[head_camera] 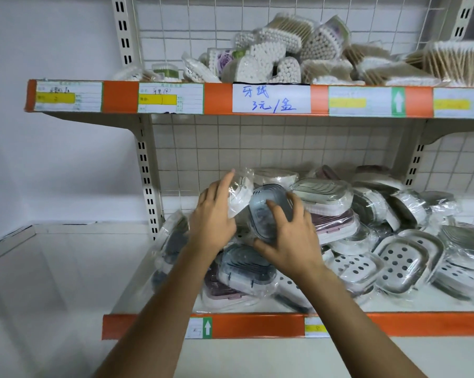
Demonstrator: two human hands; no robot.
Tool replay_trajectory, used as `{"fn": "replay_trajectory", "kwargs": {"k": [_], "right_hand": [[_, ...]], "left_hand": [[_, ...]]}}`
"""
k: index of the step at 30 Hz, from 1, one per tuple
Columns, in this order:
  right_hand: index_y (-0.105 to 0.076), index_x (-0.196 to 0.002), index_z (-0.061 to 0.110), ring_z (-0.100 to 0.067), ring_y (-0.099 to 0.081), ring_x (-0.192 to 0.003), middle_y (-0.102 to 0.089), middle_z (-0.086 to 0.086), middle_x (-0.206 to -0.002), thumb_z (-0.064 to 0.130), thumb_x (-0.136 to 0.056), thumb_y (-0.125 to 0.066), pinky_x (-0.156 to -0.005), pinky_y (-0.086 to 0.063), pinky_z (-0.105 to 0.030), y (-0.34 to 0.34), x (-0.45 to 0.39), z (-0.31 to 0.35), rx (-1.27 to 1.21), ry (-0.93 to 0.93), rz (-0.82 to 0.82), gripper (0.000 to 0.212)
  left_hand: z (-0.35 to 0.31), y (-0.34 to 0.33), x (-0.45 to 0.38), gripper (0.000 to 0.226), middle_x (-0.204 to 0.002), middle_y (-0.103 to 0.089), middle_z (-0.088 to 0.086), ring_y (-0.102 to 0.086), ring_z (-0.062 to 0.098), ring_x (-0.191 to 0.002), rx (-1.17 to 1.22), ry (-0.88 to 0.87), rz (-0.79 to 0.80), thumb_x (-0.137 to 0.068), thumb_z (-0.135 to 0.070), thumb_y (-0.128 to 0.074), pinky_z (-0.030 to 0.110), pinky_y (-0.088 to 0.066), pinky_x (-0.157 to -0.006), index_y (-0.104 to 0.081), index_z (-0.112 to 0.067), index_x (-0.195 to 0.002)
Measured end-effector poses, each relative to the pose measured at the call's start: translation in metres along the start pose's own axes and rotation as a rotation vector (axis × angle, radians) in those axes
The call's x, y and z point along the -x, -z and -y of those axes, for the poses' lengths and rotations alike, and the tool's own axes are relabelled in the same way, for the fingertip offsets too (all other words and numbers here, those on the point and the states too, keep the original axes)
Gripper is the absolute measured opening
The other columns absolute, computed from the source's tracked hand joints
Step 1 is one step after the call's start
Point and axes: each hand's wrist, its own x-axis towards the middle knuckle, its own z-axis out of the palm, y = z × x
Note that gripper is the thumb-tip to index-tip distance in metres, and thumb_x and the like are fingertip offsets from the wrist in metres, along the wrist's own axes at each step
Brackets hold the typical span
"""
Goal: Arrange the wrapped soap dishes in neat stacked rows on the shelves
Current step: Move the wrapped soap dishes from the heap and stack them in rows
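Several plastic-wrapped soap dishes lie in a loose heap on the lower shelf (137, 293). My right hand (287, 236) grips a grey-blue wrapped dish (263, 211), thumb under its near edge and fingers curled over its top. My left hand (214, 216) holds a white wrapped dish (240, 192) tilted on edge just left of the grey one, index finger stretched up along its wrapper. A pink dish (336, 222) and a white ribbed dish (323, 192) sit to the right. Metal dishes with holes (405, 260) lie further right.
The upper shelf (219, 98) with orange price strip holds bags of cotton swabs (271, 61). A blue-grey dish (246, 268) and a pink one (225, 293) lie below my wrists. A white wall and a low ledge (53, 255) are at the left.
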Motion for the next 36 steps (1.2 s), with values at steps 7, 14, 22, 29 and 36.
{"fn": "replay_trajectory", "kwargs": {"k": [7,14,22,29,36], "right_hand": [[-0.043,-0.138,0.025,-0.031,-0.031,-0.135,-0.021,-0.01,-0.15,0.05,-0.068,-0.068,-0.101,-0.041,-0.044,0.021,0.065,-0.042,-0.222,-0.046,-0.184,0.078],[-0.047,-0.135,0.031,-0.016,-0.027,-0.138,-0.023,0.004,-0.151,0.049,-0.065,-0.066,-0.105,-0.028,-0.027,0.048,0.102,-0.091,-0.389,-0.112,-0.221,0.075],[-0.051,-0.133,0.026,-0.01,-0.03,-0.136,-0.028,0.002,-0.148,0.044,-0.066,-0.07,-0.104,-0.019,-0.004,0.105,0.161,-0.23,-0.447,-0.128,-0.247,0.072],[-0.051,-0.133,0.026,-0.019,-0.034,-0.135,-0.03,0.0,-0.148,0.053,-0.066,-0.064,-0.105,-0.03,-0.025,0.132,0.2,-0.336,-0.424,-0.243,-0.258,0.074],[-0.052,-0.132,0.025,-0.024,-0.036,-0.132,-0.031,-0.003,-0.145,0.056,-0.065,-0.061,-0.103,-0.033,-0.032,0.129,0.198,-0.371,-0.448,-0.248,-0.261,0.074]], "left_hand": [[-0.029,-0.005,0.069,0.077,-0.129,-0.056,0.006,-0.048,0.03,-0.119,0.15,0.075,-0.176,-0.061,0.009,-0.065,0.041,-0.038,-0.103,-0.049,-0.012,-0.133],[-0.088,-0.039,0.132,0.082,-0.13,-0.051,0.01,-0.045,0.03,-0.123,0.191,0.108,-0.189,-0.056,0.01,-0.073,0.038,-0.035,-0.102,-0.048,-0.014,-0.13],[-0.209,-0.101,0.153,0.089,-0.131,-0.049,0.008,-0.043,0.028,-0.122,0.18,0.126,-0.21,-0.056,0.016,-0.068,0.029,-0.032,-0.105,-0.041,-0.018,-0.134],[-0.311,-0.158,0.16,0.082,-0.129,-0.051,0.011,-0.044,0.032,-0.123,0.09,-0.015,-0.105,-0.057,0.017,-0.06,0.042,-0.035,-0.106,-0.044,-0.02,-0.129],[-0.33,-0.173,0.147,0.07,-0.127,-0.053,0.011,-0.046,0.029,-0.118,0.052,-0.035,-0.125,-0.062,0.001,-0.05,0.034,-0.035,-0.104,-0.044,-0.021,-0.128]]}}
